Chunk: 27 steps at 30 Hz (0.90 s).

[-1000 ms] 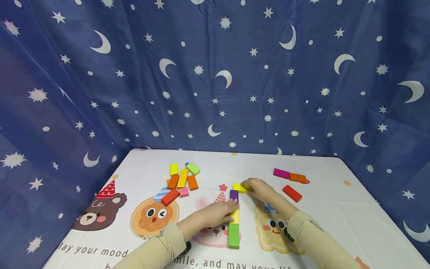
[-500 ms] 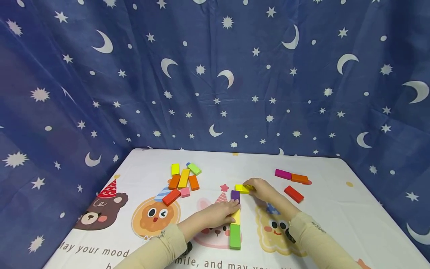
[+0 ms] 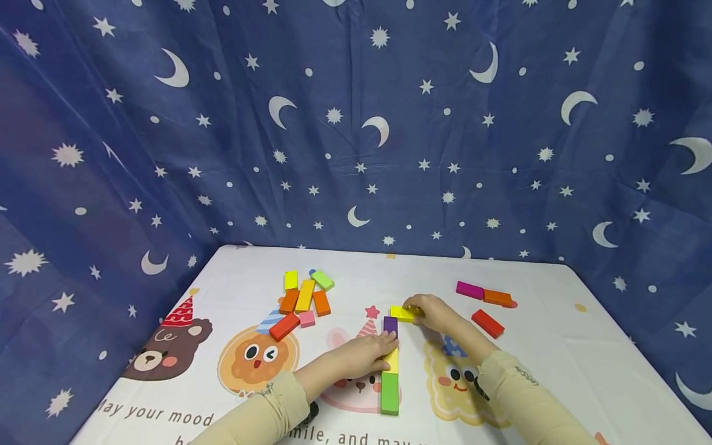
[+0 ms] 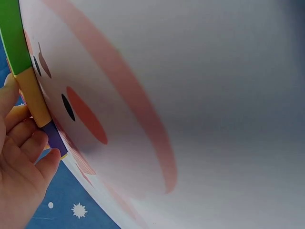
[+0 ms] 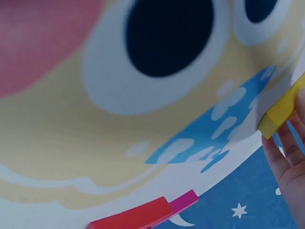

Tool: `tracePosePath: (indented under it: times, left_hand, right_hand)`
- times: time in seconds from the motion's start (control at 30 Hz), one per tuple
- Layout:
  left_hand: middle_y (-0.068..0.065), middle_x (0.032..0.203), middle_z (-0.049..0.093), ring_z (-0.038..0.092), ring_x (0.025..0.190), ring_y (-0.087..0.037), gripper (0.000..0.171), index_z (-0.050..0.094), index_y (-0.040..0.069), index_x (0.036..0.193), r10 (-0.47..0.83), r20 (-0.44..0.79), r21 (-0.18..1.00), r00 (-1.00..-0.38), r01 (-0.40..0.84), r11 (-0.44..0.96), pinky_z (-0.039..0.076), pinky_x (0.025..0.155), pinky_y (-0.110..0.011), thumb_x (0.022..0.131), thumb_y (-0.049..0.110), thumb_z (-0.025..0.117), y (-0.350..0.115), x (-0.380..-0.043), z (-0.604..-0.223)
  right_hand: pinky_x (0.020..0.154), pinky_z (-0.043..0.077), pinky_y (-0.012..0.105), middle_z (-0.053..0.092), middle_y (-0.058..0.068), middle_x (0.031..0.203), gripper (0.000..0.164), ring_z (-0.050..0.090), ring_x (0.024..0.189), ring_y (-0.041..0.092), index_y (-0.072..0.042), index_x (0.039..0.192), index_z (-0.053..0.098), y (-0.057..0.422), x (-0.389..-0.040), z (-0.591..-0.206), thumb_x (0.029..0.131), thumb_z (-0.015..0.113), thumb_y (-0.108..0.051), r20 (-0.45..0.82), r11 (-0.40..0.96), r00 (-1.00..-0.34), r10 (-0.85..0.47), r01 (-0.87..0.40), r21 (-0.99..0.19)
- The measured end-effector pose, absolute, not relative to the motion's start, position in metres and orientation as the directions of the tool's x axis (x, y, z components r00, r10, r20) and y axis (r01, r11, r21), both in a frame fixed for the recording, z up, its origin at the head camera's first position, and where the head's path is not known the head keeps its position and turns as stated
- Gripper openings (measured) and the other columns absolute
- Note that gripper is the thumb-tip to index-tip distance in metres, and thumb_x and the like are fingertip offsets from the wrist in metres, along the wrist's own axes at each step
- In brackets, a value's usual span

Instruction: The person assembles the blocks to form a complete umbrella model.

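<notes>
A column of blocks runs along the white tablecloth in the head view: a purple block [image 3: 390,324] at the far end, a lighter yellow block [image 3: 392,361] in the middle and a green block [image 3: 390,394] nearest. My left hand [image 3: 361,355] rests on the purple and lighter yellow blocks, its fingertips against them in the left wrist view. Just beyond the purple block, a bright yellow block [image 3: 402,314] lies crosswise. My right hand [image 3: 435,314] pinches its right end; the right wrist view shows fingers and thumb around the yellow block [image 5: 281,110].
At the left back lies a group of loose blocks, among them a red block [image 3: 285,327], a pink block [image 3: 307,319] and a light green block [image 3: 322,280]. Toward the right are a magenta block [image 3: 470,290], an orange block [image 3: 497,298] and another red block [image 3: 487,324].
The whole head view has shifted slightly, moving the scene a little to the right in the frame. Both hands and the blocks keep their places relative to each other.
</notes>
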<state>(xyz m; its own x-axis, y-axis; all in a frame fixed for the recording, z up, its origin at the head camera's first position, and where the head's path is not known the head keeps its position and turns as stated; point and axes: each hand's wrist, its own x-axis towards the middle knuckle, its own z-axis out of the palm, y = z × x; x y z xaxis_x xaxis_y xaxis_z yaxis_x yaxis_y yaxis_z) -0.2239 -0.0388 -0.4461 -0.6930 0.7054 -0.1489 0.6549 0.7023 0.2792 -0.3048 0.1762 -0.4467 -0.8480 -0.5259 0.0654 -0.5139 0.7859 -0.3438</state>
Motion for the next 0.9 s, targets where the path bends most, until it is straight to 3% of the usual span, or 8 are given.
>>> tracePosePath:
  times: [0.5,0.9]
  left_hand:
    - [-0.005,0.15,0.038,0.036,0.138,-0.017,0.054,0.043,0.012,0.142,0.718,-0.123,0.31,-0.685,0.661,0.684,0.034,0.112,-0.033,0.094,0.034,0.053,-0.0415,-0.2176,-0.4498]
    - [-0.002,0.15,0.037,0.036,0.138,-0.015,0.054,0.043,0.013,0.142,0.71,-0.135,0.277,-0.691,0.662,0.697,0.035,0.111,-0.034,0.093,0.033,0.054,-0.0363,-0.2239,-0.4447]
  right_hand:
    - [0.085,0.054,0.04,0.068,0.011,0.093,0.028,0.06,0.082,0.021,-0.006,0.1,0.067,0.1687,-0.3057,-0.4404,0.074,0.074,0.003,-0.031,0.79,-0.837,-0.546,-0.502,-0.352]
    - [0.088,0.054,0.039,0.068,0.011,0.099,0.029,0.061,0.086,0.021,-0.001,0.103,0.067,0.1751,-0.3114,-0.4389,0.075,0.073,0.004,-0.018,0.762,-0.824,-0.566,-0.514,-0.394]
